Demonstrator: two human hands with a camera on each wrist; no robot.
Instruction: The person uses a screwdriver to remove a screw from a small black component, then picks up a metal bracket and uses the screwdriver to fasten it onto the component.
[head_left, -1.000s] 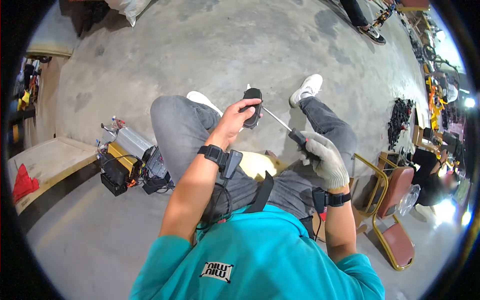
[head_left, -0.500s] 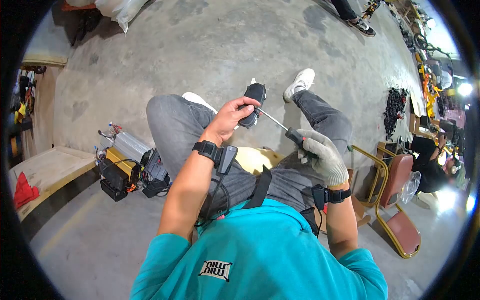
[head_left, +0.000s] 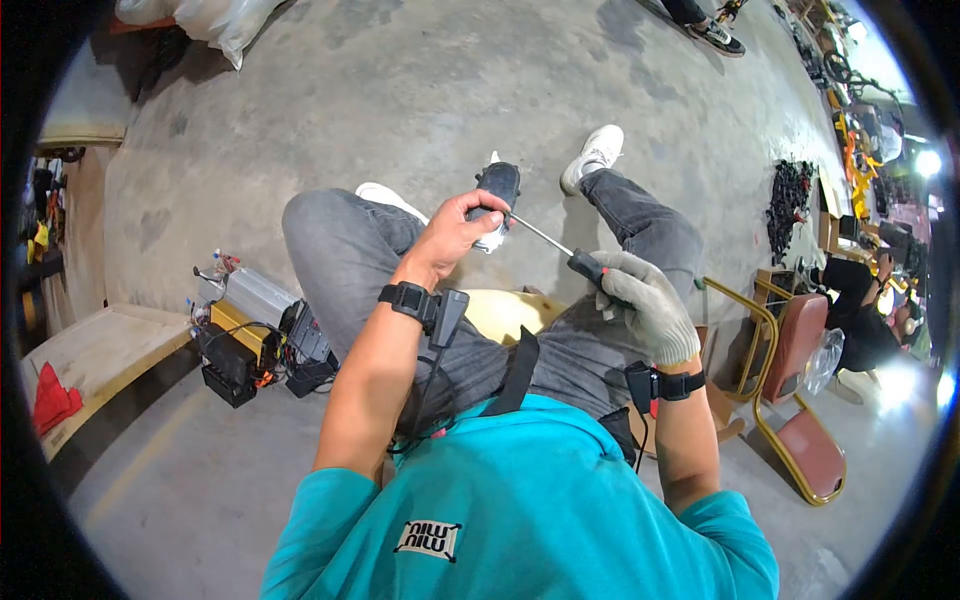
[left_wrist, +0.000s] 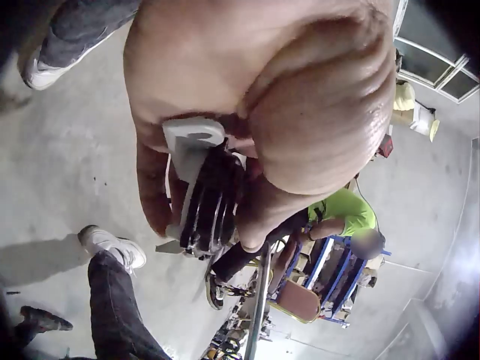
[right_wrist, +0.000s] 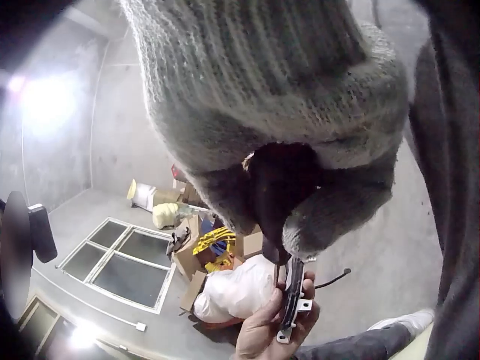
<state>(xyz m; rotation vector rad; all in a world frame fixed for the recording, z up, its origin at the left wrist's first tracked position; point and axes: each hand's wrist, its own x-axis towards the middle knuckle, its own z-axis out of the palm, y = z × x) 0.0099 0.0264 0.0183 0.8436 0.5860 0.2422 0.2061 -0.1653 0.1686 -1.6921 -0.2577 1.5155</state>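
Observation:
My bare left hand (head_left: 448, 238) grips an oblong black housing (head_left: 500, 183) with pale mounting tabs, thumb on one side and fingers on the other. In the left wrist view the ribbed dark edge of the housing (left_wrist: 212, 202) and a pale tab (left_wrist: 191, 142) show between thumb and fingers. My gloved right hand (head_left: 648, 308) holds a screwdriver (head_left: 585, 264) by its black handle, the metal shaft pointing up-left. Its tip overlaps the housing's edge close to my left thumb. Seen from the right wrist, the glove (right_wrist: 300, 135) wraps the dark handle, with the housing (right_wrist: 291, 304) beyond.
A yellow surface (head_left: 505, 315) lies between my legs. Left of me are a metal box with wired electronics (head_left: 255, 290) and a low wooden bench (head_left: 110, 345) with a red cloth. A folding chair (head_left: 797, 345) lies at right. Another person's shoe (head_left: 720, 38) is on the far floor.
The housing has tilted in my left hand, so a pale part now shows beneath the thumb. The screwdriver stays against its edge. The whole view has shifted slightly.

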